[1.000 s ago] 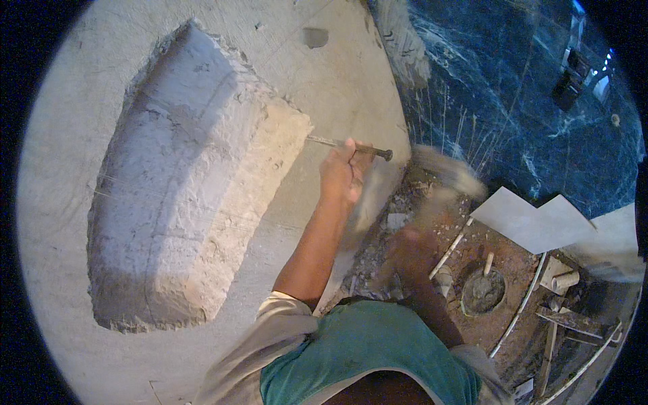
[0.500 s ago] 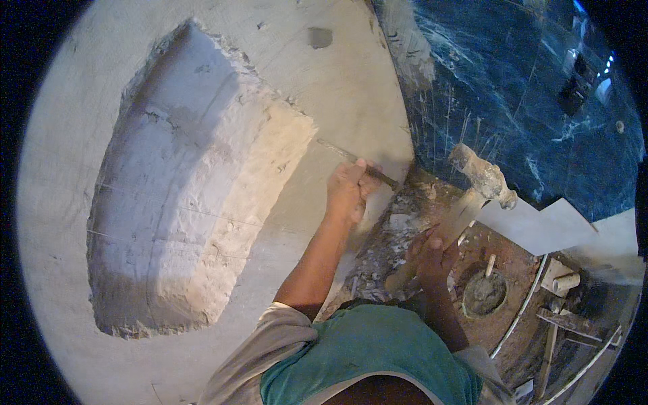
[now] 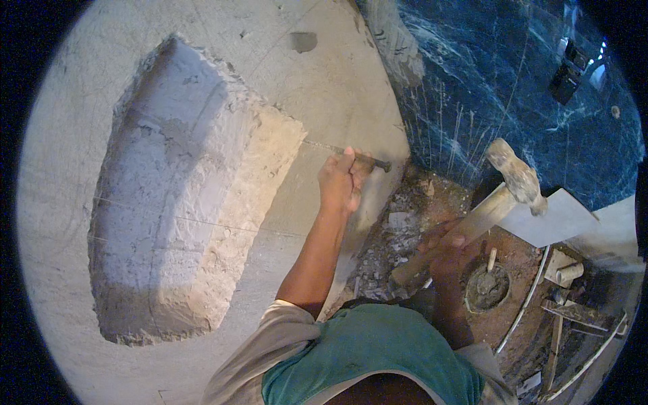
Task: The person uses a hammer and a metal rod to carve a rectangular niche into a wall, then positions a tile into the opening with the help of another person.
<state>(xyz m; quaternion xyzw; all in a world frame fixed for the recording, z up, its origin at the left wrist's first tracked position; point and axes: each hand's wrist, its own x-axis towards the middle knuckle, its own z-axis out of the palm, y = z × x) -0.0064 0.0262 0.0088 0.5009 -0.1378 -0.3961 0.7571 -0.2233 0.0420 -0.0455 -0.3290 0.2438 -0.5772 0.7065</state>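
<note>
My left hand [image 3: 341,181] grips a thin metal chisel [image 3: 364,159] with its tip against a grey plastered wall [image 3: 337,88], just right of a large rough recess [image 3: 182,196] cut into it. My right hand [image 3: 445,244] holds the wooden handle of a hammer [image 3: 514,177]. The dusty hammer head is raised, well to the right of the chisel's end.
Rubble and broken plaster [image 3: 398,236] lie on the floor below the chisel. A dark blue marbled surface [image 3: 499,74] fills the upper right. A white tile [image 3: 560,219], a small bowl of mortar [image 3: 487,287], thin white pipes [image 3: 523,307] and wooden scraps lie at the lower right.
The hammer has swung back to the right, away from the chisel's end, and is now lifted clear. My left hand keeps the chisel at about the same spot on the wall.
</note>
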